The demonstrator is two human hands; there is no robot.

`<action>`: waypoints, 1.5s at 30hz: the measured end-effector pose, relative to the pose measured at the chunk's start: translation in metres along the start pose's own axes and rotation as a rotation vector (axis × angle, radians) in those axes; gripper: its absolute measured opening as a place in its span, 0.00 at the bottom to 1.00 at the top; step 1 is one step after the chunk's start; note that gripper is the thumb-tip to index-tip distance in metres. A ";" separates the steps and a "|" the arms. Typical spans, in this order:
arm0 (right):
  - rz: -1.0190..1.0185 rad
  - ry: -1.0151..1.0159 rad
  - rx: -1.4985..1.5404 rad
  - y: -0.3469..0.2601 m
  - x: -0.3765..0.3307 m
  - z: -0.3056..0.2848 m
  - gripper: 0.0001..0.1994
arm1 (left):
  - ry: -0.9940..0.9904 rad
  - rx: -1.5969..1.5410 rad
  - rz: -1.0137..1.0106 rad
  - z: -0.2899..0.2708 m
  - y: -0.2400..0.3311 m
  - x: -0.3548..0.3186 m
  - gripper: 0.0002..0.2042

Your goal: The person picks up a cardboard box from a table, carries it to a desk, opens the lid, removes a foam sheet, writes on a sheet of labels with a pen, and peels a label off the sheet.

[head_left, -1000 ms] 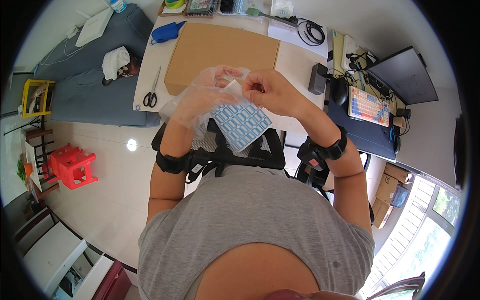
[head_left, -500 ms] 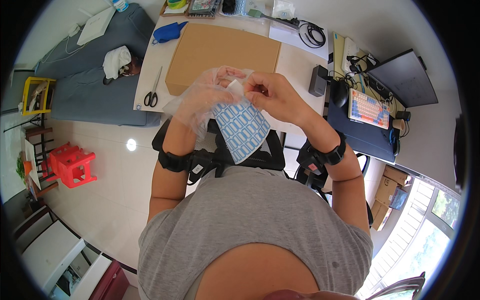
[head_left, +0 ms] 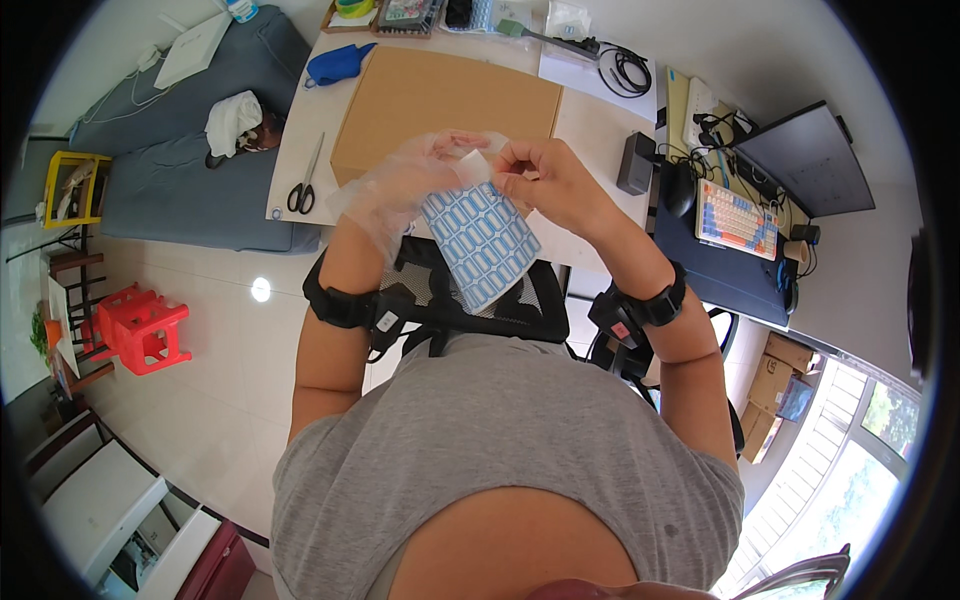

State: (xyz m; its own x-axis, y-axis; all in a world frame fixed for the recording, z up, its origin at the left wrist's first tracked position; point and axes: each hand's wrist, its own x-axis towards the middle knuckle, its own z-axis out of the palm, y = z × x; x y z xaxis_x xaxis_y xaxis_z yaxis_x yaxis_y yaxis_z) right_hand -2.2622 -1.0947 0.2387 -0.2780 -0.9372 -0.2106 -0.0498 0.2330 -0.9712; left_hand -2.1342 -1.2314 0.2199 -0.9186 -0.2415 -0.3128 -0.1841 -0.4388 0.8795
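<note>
sheet [head_left: 482, 245] in right grip [head_left: 550, 182], clear plastic [head_left: 352, 198] over left grip [head_left: 412, 185]

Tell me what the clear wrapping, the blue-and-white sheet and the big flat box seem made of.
Clear wrapping: thin, slightly shiny plastic film, since it wrinkles and the left hand shows through.
Sheet: probably paper, finish unclear; it looks thin, with a repeating print.
Box: likely matte cardboard, given its plain brown, glare-free top.

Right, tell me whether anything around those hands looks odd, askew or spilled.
One thing: clear plastic bunches loosely over the left hand, odd because the right hand is uncovered. The blue-and-white sheet is held at a slant. No spill or damage stands out.
</note>
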 end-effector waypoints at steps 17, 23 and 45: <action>0.443 0.284 0.310 0.155 0.039 -0.024 0.04 | 0.143 1.250 -0.183 -0.054 -0.039 0.066 0.22; 0.474 0.452 0.120 0.194 0.040 -0.027 0.06 | 0.200 1.618 0.511 -0.035 -0.072 0.069 0.19; 0.379 0.250 -0.157 0.198 0.043 -0.060 0.07 | -0.113 1.632 0.485 -0.023 -0.133 0.093 0.26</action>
State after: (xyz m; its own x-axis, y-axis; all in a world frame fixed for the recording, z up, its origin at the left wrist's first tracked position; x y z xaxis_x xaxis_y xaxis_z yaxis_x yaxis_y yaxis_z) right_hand -2.3415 -1.0736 0.0436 -0.5258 -0.6920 -0.4947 -0.0393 0.6007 -0.7985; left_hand -2.1869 -1.2152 0.0657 -0.9992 0.0135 0.0366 0.0247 0.9442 0.3283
